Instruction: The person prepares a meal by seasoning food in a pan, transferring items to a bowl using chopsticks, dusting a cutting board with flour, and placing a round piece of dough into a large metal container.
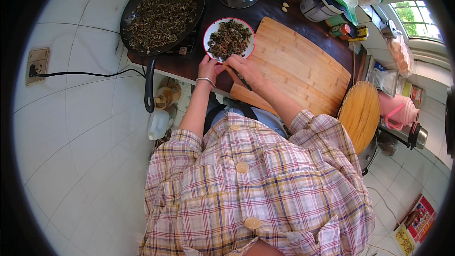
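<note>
A white plate with a red rim stands at the counter's near edge, heaped with dark chopped food. My left hand, a bangle at its wrist, grips the plate's near rim. Just to its right, my right hand is closed around a slender dark utensil; its far end is hidden by the fingers and the food. Left of the plate, a large black frying pan holds a wide layer of similar shredded food.
A wooden cutting board lies right of the plate. Behind are a glass lid, garlic cloves and jars. The pan's handle juts over the counter edge near a power cord. A round wooden board and pink thermos stand right.
</note>
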A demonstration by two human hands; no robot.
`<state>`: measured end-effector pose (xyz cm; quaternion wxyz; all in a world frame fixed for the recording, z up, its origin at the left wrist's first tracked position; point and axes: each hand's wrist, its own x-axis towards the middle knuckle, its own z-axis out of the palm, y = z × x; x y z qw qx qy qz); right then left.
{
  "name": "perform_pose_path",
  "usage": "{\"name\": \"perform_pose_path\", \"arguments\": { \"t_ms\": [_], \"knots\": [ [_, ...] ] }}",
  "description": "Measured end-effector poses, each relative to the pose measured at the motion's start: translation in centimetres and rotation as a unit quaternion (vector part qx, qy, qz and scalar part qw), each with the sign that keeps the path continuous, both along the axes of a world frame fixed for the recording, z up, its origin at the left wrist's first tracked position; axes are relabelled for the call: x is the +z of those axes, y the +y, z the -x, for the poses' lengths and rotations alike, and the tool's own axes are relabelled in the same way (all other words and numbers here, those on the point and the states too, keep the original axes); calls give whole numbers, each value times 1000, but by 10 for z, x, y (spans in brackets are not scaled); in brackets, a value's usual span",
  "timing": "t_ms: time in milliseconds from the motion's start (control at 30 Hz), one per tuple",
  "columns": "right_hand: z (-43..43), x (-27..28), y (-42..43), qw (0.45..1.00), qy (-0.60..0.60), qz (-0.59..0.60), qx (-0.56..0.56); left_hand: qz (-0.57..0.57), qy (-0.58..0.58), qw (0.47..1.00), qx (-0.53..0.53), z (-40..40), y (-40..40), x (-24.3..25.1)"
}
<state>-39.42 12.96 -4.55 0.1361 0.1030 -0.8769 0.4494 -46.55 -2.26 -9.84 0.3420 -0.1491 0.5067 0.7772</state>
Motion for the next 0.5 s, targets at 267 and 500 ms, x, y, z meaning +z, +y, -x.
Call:
{"name": "perform_pose_path", "arguments": {
  "t_ms": [267, 500],
  "knots": [
    [1, 31, -8, 999, 37, -7, -9, 26, 14, 1000, 4, 7, 3, 8],
    [-3, 23, 1, 998, 41, 11, -44, 56, 1, 998, -3, 11, 6, 13]
  ]
}}
